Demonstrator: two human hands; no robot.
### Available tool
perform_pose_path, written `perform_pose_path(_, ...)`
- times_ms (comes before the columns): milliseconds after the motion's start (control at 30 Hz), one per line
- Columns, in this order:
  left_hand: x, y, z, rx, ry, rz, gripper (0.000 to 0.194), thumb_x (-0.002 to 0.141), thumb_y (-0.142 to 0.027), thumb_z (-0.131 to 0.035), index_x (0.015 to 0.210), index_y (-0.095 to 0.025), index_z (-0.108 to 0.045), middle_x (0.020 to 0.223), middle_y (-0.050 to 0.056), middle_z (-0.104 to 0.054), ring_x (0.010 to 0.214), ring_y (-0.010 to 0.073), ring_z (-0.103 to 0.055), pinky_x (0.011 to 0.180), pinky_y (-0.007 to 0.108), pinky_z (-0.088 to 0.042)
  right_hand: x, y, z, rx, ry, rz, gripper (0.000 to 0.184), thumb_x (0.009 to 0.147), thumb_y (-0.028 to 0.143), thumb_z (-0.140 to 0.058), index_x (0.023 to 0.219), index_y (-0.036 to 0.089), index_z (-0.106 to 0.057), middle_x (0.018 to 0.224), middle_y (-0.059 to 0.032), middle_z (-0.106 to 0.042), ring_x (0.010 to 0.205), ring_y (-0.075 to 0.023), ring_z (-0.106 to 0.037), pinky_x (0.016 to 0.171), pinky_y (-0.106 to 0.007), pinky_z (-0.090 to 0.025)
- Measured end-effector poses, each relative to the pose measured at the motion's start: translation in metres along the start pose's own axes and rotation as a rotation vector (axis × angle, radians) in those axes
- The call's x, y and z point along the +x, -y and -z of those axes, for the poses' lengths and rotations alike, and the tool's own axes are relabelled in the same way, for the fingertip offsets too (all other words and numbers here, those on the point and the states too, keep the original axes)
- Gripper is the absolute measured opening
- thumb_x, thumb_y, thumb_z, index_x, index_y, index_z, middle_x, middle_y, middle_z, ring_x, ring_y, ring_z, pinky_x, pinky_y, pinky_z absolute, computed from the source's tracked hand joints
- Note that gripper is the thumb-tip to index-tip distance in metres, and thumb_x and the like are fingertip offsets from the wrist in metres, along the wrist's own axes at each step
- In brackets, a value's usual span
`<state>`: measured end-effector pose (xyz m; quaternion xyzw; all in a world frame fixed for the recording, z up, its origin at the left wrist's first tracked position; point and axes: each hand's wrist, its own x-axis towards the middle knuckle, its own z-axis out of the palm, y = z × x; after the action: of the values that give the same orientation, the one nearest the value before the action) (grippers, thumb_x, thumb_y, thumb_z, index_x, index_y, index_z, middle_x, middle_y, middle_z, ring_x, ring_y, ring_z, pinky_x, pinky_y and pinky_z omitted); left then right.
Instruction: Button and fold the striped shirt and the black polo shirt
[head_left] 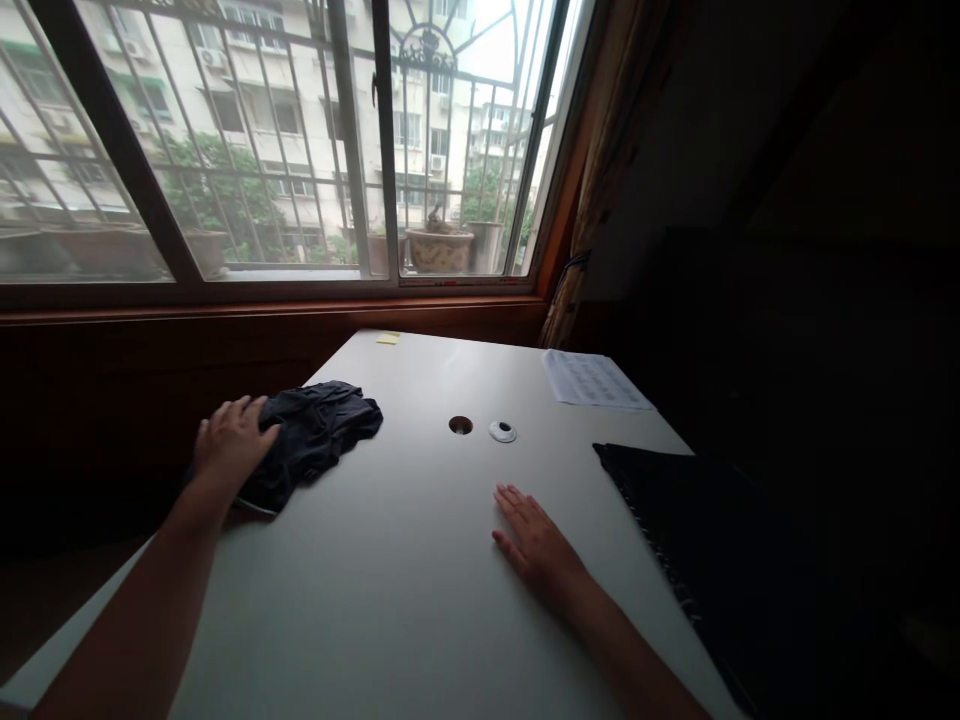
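My left hand [231, 440] lies over the left side of a crumpled dark garment [319, 435], its fingers loosely spread and the thumb apart. The garment is bunched in folds at the left edge of the white table [360, 580], and a thin light trim shows along its near edge. My right hand [536, 545] rests flat on the tabletop with its fingers stretched out and nothing in it. Beyond its fingertips is a round white cable-hole cover [502, 431] with a dark opening, beside the uncovered cable hole [460, 426].
Printed paper sheets [596, 380] lie at the far right corner of the table. A black cloth or mat-like thing [720, 540] covers the right edge. Yellow sticky notes [388, 339] sit at the far left corner. Behind stand a barred window [285, 150] and a tied curtain [589, 230].
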<state>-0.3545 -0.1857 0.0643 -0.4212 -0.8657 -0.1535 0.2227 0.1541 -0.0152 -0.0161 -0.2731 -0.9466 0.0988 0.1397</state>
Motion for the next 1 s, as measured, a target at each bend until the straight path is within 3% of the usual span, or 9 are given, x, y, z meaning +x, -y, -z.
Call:
perform_pose_path(67,0.011,0.03,-0.005,-0.024,0.065,0.127,0.057,0.092,-0.048,-0.06,0.127,-0.003,-0.06,0.116,0.021,-0.067,0.093,0.032,-0.064,0.08,0.042,-0.051,0.0,0.0,0.0,0.011,-0.02,0.006,0.058,0.101,0.04,-0.044,0.155,0.021,-0.037,0.159,-0.0116,-0.04,0.148,-0.0273,-0.034,0.121,-0.054,-0.031)
perform_pose_path(167,0.009,0.054,-0.014,-0.114,0.103,0.182,0.049,0.093,-0.05,-0.059,0.099,-0.002,-0.069,0.077,0.006,-0.064,0.063,0.0166,-0.054,0.061,0.026,-0.044,0.0,0.001,0.0,0.014,-0.031,0.01,0.057,0.1,0.038,-0.045,0.155,0.023,-0.038,0.158,-0.0108,-0.043,0.148,-0.0274,-0.035,0.121,-0.054,-0.031)
perform_pose_path(300,-0.007,0.041,-0.012,-0.138,-0.04,0.193,0.04,0.095,-0.044,-0.059,0.099,-0.006,-0.071,0.082,0.004,-0.058,0.068,0.0158,-0.05,0.064,0.026,-0.041,0.0,0.001,0.001,0.016,-0.022,0.003,0.055,0.1,0.037,-0.046,0.153,0.021,-0.04,0.157,-0.0105,-0.044,0.148,-0.0273,-0.035,0.121,-0.053,-0.031)
perform_pose_path(467,-0.017,-0.033,0.027,-0.256,-0.285,-0.024,0.028,0.096,-0.038,-0.056,0.101,-0.014,-0.069,0.099,0.006,-0.061,0.091,0.0214,-0.059,0.079,0.03,-0.046,-0.001,-0.001,0.0,0.045,-0.052,0.008,0.058,0.099,0.036,-0.047,0.155,0.022,-0.036,0.156,-0.011,-0.044,0.147,-0.0277,-0.036,0.121,-0.053,-0.031)
perform_pose_path(567,-0.036,-0.102,0.048,-0.529,-0.247,-0.208,0.021,0.095,-0.037,-0.059,0.092,-0.018,-0.067,0.088,0.003,-0.06,0.085,0.0188,-0.061,0.081,0.029,-0.048,-0.002,-0.002,-0.001,0.085,-0.091,0.018,0.065,0.099,0.034,-0.048,0.159,0.024,-0.025,0.156,-0.0132,-0.043,0.145,-0.0292,-0.039,0.12,-0.055,-0.033)
perform_pose_path(667,-0.08,-0.175,0.055,-0.806,-0.031,-0.418,0.017,0.097,-0.031,-0.056,0.09,-0.019,-0.065,0.087,0.003,-0.06,0.079,0.0158,-0.061,0.074,0.026,-0.049,-0.005,-0.002,0.001,0.148,-0.116,0.028,0.07,0.099,0.033,-0.05,0.161,0.028,-0.017,0.156,-0.0132,-0.044,0.143,-0.0294,-0.042,0.118,-0.056,-0.036)
perform_pose_path(800,-0.155,-0.248,0.057,-0.897,0.36,-0.749,0.018,0.099,-0.024,-0.05,0.092,-0.02,-0.067,0.092,0.004,-0.063,0.073,0.0127,-0.063,0.065,0.022,-0.05,-0.008,0.002,0.009,0.247,-0.136,0.058,0.079,0.095,0.03,-0.056,0.161,0.031,-0.012,0.156,-0.0115,-0.042,0.143,-0.0279,-0.041,0.117,-0.053,-0.039)
perform_pose_path(900,-0.191,-0.271,0.069,-0.908,0.561,-0.976,0.016,0.097,-0.023,-0.054,0.104,-0.023,-0.068,0.105,0.004,-0.068,0.077,0.0134,-0.067,0.066,0.022,-0.053,-0.008,0.006,0.014,0.305,-0.132,0.104,0.077,0.093,0.025,-0.058,0.159,0.032,-0.02,0.158,-0.0094,-0.039,0.143,-0.027,-0.042,0.116,-0.05,-0.041)
perform_pose_path(1000,-0.196,-0.269,0.088,-0.932,0.675,-1.079,0.025,0.095,-0.029,-0.061,0.119,-0.027,-0.066,0.112,0.003,-0.071,0.086,0.0169,-0.071,0.073,0.025,-0.057,-0.006,0.009,0.017,0.315,-0.087,0.145,0.054,0.092,0.019,-0.058,0.143,0.035,-0.051,0.156,-0.0057,-0.044,0.134,-0.0267,-0.052,0.111,-0.048,-0.046)
